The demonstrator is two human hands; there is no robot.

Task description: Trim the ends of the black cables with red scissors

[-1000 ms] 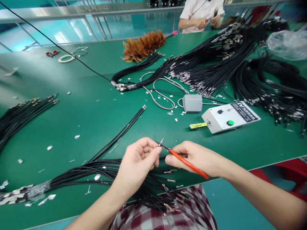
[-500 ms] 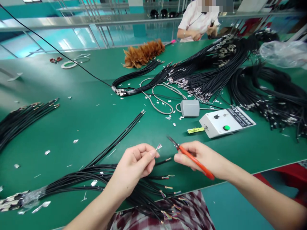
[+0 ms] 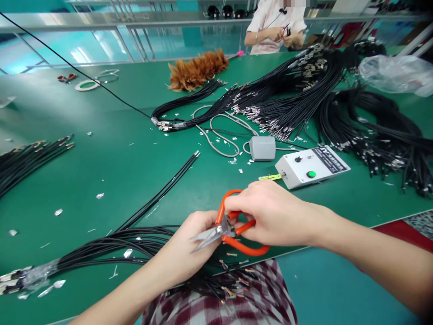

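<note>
I see the orange-handled scissors (image 3: 233,225) at the near edge of the green table (image 3: 111,149), their looped plastic handles smooth and glossy, the short steel blades pointing left and lying across my left hand (image 3: 192,248); my right hand (image 3: 270,214) is closed around the handles, fingers through and over the loops; my left hand is curled beneath the blades, and I cannot tell what, if anything, it pinches, since the scissors and right hand cover the fingertips. Just under both hands lies the black cable bundle (image 3: 135,246), thin round rubbery leads fanned out, their stripped ends showing coloured cores over the checked cloth (image 3: 243,302) on my lap; the far end is wrapped in crinkled clear film. Small shiny foil scraps (image 3: 99,196) dot the matte mat. Further out, a white control box (image 3: 311,167) with a green button sits beside a grey pedal (image 3: 262,148) with a looping grey cord; beyond them a great heap of black leads (image 3: 297,95) with metal tips, and a brown feather duster (image 3: 198,70). Across the table, another person's hands (image 3: 282,36) work at something small.
</note>
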